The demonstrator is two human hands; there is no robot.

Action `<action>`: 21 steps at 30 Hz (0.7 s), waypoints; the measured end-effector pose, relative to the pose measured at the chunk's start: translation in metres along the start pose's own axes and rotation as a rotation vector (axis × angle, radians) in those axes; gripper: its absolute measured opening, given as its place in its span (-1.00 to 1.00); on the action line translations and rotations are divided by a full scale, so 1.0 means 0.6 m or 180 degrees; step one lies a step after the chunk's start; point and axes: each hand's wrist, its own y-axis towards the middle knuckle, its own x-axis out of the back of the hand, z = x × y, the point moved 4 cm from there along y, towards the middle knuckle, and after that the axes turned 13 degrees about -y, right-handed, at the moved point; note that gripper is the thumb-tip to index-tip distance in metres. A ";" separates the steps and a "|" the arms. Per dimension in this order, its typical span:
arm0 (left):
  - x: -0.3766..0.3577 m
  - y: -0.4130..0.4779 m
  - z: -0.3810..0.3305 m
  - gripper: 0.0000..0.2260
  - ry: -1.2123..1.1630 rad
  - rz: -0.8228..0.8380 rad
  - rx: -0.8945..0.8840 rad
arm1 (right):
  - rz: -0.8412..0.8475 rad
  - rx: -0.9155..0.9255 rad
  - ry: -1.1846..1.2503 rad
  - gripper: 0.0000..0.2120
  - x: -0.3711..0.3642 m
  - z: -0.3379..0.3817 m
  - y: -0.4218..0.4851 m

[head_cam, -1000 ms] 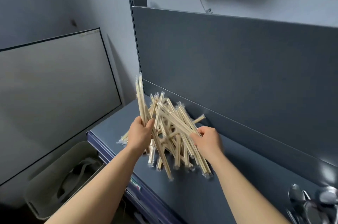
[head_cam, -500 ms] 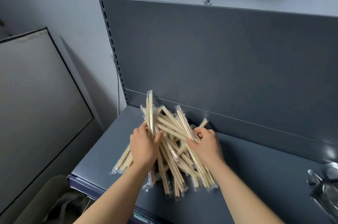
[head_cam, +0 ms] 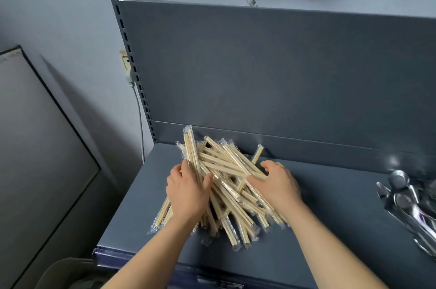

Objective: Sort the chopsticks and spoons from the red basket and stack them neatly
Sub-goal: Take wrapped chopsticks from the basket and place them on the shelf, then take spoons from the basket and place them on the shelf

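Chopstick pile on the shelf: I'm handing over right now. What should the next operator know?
Left hand: grips wrapped chopsticks at the pile's left side.
Right hand: open, cupped against the pile's right side.
Chopsticks: one criss-crossed pile on the grey shelf.
Spoons: a separate loose heap at the shelf's right end.
Red basket: not in view.
Done: the two kinds lie apart.
Left: line the chopsticks up into a neat stack, then tidy the spoons.
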 end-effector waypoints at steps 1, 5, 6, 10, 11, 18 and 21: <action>0.003 0.001 -0.010 -0.43 0.0002 0.0003 -0.0060 | -0.0067 -0.0054 0.0122 -0.41 0.010 -0.005 -0.003; 0.006 -0.001 -0.074 -0.56 -0.0348 0.0268 -0.0543 | -0.0425 -0.0402 0.0848 -0.56 0.069 -0.063 -0.029; 0.002 -0.004 -0.094 -0.61 -0.0488 0.0414 -0.0686 | -0.0518 -0.0515 0.1059 -0.60 0.085 -0.088 -0.040; -0.037 -0.040 -0.174 -0.73 -0.1263 0.1088 -0.1006 | -0.0965 -0.0995 0.1717 -0.74 0.143 -0.207 -0.110; -0.048 -0.051 -0.190 -0.76 -0.1390 0.1219 -0.1052 | -0.1085 -0.1091 0.1851 -0.77 0.155 -0.234 -0.127; -0.201 -0.201 -0.319 -0.84 -0.1400 0.2308 -0.1593 | -0.1836 -0.1791 0.1834 -0.83 0.233 -0.476 -0.284; -0.274 -0.277 -0.379 -0.85 -0.1294 0.2571 -0.1861 | -0.1895 -0.2021 0.1632 -0.88 0.263 -0.577 -0.354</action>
